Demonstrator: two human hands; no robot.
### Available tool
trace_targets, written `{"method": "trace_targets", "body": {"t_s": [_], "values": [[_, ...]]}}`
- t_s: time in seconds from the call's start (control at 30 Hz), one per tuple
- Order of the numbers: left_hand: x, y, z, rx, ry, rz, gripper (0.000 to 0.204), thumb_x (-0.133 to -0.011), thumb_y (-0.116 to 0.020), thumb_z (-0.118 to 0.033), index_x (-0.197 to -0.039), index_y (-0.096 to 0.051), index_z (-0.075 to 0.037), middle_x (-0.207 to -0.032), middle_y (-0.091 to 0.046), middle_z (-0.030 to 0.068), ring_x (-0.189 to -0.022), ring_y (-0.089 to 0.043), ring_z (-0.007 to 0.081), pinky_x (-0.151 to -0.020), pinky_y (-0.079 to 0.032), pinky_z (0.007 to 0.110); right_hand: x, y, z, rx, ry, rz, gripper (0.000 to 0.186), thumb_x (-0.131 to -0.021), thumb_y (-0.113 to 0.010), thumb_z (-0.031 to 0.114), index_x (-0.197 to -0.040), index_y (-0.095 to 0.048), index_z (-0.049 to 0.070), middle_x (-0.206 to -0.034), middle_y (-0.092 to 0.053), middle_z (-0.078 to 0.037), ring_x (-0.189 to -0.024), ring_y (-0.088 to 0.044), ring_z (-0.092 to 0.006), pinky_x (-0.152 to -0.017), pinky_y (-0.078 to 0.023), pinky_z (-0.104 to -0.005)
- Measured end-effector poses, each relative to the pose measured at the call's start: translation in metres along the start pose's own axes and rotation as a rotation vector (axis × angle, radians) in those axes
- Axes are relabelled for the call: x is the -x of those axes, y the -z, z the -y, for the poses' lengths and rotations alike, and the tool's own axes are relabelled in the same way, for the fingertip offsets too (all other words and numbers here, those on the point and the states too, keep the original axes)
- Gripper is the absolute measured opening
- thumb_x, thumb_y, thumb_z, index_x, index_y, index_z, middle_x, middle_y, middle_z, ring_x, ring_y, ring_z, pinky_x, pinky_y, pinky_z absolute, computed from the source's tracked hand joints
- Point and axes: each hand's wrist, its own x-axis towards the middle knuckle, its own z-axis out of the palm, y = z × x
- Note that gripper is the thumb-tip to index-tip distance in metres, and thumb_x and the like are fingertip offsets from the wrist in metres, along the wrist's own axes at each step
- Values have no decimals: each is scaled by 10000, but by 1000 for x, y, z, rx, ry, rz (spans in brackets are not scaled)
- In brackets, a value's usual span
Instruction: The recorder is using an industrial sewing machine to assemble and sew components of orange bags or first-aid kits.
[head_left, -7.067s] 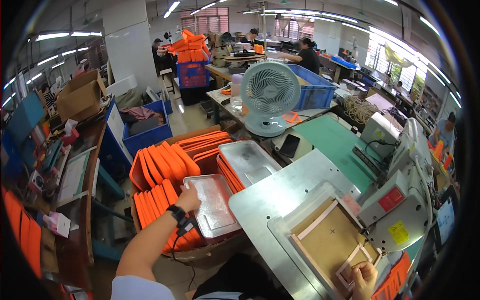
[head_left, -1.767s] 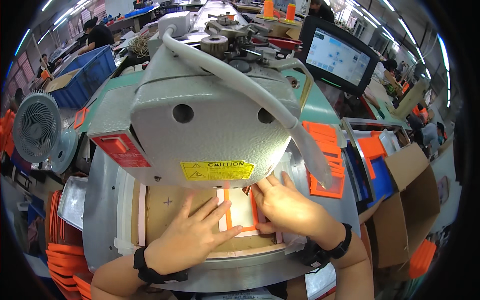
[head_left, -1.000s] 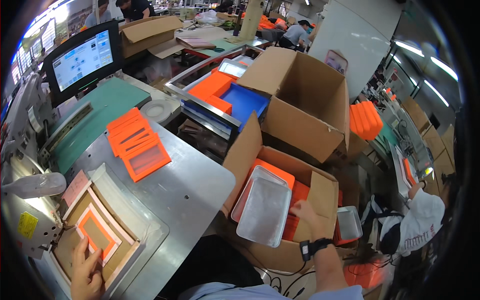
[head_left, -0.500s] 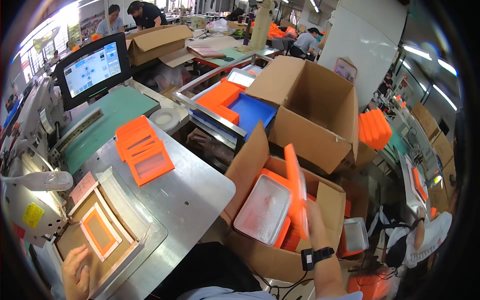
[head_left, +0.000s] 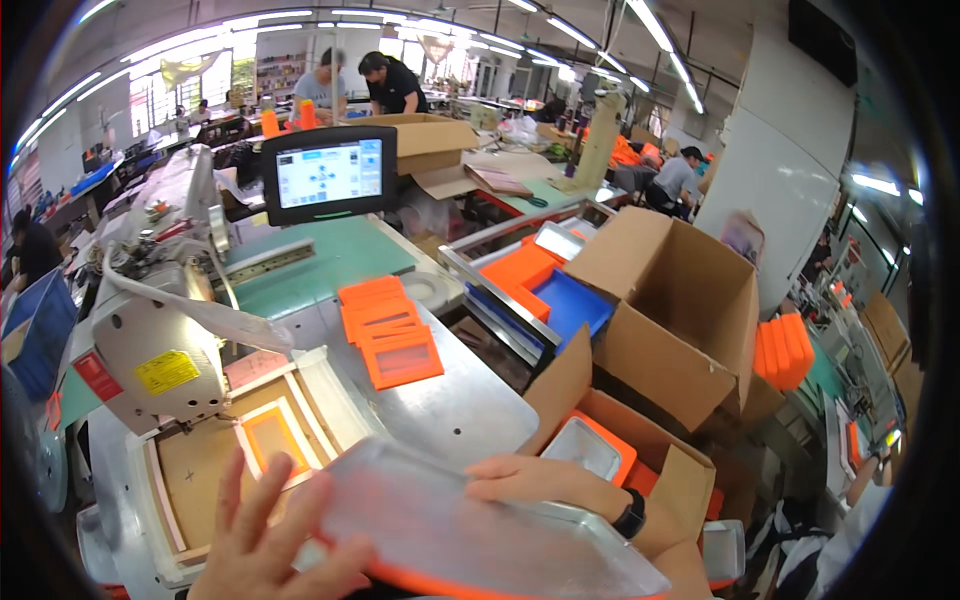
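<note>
My right hand [head_left: 550, 485] grips an orange-edged case with a translucent grey panel [head_left: 450, 535], thumb and fingers on its far edge. The case lies tilted low in front of me, blurred by motion. My left hand [head_left: 270, 545] has its fingers spread at the case's left end; whether they touch it I cannot tell. Beyond my left hand, an orange rectangular frame [head_left: 270, 440] sits in a white-edged clamp template [head_left: 175, 500] under the sewing machine head [head_left: 160, 350]. Several flat orange frames with clear windows [head_left: 400, 355] lie overlapped on the metal table [head_left: 480, 415].
On the right, an open cardboard box [head_left: 680, 480] holds more orange cases with grey panels [head_left: 585, 445]. A larger open carton [head_left: 665, 350] stands behind it. A blue tray [head_left: 575, 305] holds orange pieces. A screen [head_left: 330, 175] stands at the back. Other people work farther off.
My right hand has brought the orange case out of the cardboard box and left to in front of me. My left hand has moved from the template toward it. The view has shifted left and up.
</note>
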Motion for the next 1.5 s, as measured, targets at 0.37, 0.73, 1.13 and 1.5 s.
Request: {"method": "trace_targets", "body": {"t_s": [0.37, 0.73, 1.13, 1.5], "values": [[101, 79, 0, -308, 441, 38, 115, -763, -701, -105, -870, -658, -95, -835, -650, 48, -803, -620, 288, -807, -489, 435, -42, 5, 82, 294, 839, -107, 580, -984, -602, 458, -1395, -575, 49, -1186, -626, -122, -950, -589, -206, -828, -485, -341], [130, 35, 59, -463, 536, -90, 180, -735, -767, -158, -832, -627, -100, -759, -590, 49, -746, -595, 288, -715, -470, 409, -95, -34, 110, 544, 840, -95, 364, -770, -724, -55, -1107, -632, 47, -1109, -676, -110, -935, -684, -285, -778, -556, -338], [135, 28, 99, -507, 507, -43, 194, -726, -728, -76, -895, -637, -106, -762, -551, 24, -737, -589, 234, -703, -473, 369, -147, -26, 117, 731, 886, -104, 272, -791, -730, 24, -1044, -633, 47, -1064, -676, -99, -916, -656, -294, -764, -541, -353], [155, 3, 94, -276, 476, 209, 270, -803, -700, -130, -1067, -684, -79, -1045, -666, 69, -945, -643, 238, -897, -498, 363, -157, -33, 82, 1241, 978, -129, 515, -692, -755, 121, -1192, -653, 53, -1291, -651, -61, -1107, -607, -258, -961, -479, -418]]}}
